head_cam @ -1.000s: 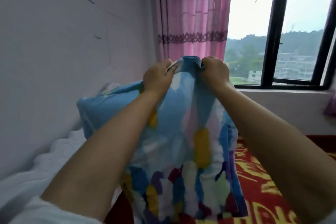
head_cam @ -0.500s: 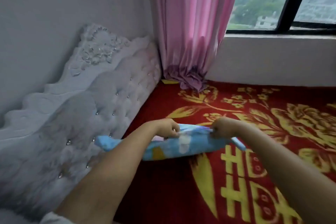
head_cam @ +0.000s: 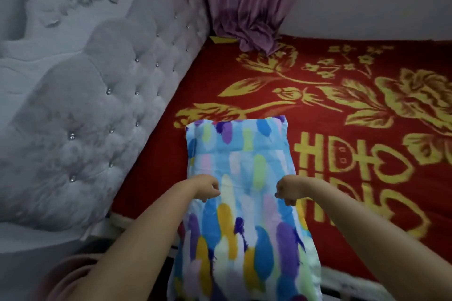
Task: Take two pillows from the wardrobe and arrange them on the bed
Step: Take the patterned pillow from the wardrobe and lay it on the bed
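One pillow (head_cam: 247, 203) in a blue cover with purple, yellow and white brush strokes lies flat on the red bed cover (head_cam: 342, 117). Its long side runs away from me, close to the headboard, and its near end hangs over the bed's front edge. My left hand (head_cam: 208, 188) rests at the pillow's left edge near its middle, fingers curled and pinching the cover. At the same height, my right hand (head_cam: 287, 190) pinches the right side with curled fingers. No second pillow is in view.
A grey tufted headboard (head_cam: 97, 105) with small studs runs along the left side. A pink curtain (head_cam: 249, 7) hangs down onto the bed's far corner, below a pale wall. Gold flowers and characters pattern the red cover to the right.
The pillow went from being held up in the air to being lowered onto the bed and laid out flat. My hands moved apart from its top edge to its two sides.
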`<action>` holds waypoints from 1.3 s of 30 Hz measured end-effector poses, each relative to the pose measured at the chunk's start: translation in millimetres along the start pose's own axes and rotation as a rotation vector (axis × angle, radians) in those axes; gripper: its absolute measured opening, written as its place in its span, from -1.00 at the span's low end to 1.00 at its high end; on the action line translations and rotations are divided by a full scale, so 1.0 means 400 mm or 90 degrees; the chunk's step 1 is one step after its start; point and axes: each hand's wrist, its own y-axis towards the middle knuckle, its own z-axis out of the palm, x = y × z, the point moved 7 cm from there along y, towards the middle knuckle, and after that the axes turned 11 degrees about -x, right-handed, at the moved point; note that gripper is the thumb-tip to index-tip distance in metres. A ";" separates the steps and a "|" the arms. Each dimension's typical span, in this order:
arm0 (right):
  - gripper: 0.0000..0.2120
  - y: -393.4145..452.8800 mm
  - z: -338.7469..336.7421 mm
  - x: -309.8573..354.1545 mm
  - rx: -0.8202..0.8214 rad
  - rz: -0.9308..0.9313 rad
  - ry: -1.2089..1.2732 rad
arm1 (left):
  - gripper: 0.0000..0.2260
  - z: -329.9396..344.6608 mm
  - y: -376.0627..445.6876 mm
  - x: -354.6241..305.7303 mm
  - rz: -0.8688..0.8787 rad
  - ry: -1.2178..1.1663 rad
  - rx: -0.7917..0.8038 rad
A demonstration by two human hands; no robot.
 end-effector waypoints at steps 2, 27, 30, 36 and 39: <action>-0.67 0.017 0.020 -0.011 -0.009 0.001 0.018 | -0.73 0.013 0.006 0.013 -0.017 -0.017 -0.012; -0.43 0.422 0.376 -0.312 -0.380 0.501 0.498 | 0.03 0.374 0.510 0.353 -0.376 -0.131 -0.353; -0.35 0.415 0.375 -0.308 -0.364 0.523 0.522 | 0.05 0.361 0.522 0.379 -0.393 -0.161 -0.315; -0.63 0.386 0.286 -0.245 -0.435 0.498 0.550 | -0.29 0.316 0.546 0.405 -0.359 -0.158 -0.261; -0.67 0.347 0.237 -0.206 -0.478 0.482 0.563 | -0.64 0.281 0.552 0.409 -0.313 -0.114 -0.207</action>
